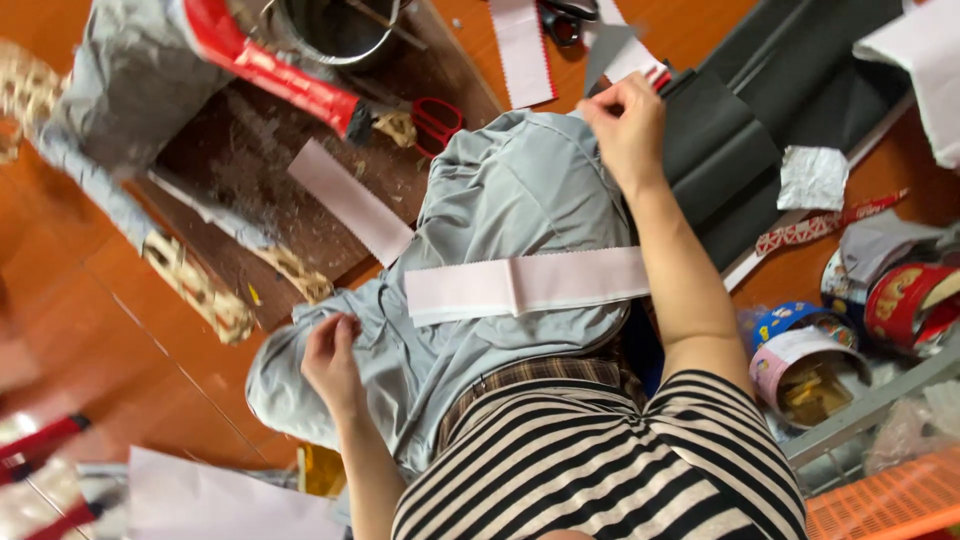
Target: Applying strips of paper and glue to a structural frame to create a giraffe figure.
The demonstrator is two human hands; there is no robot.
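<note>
The person sat over a grey-blue cloth draped across the lap, above the orange floor. The left hand pinched the cloth's near-left edge, seemingly to keep it taut. The right hand reached to the cloth's far side, fingers closed on a small grey piece beside the dark grey fabric. A pale pink strip lay flat across the cloth, probably parked within reach. Red-handled scissors rested on the brown board.
</note>
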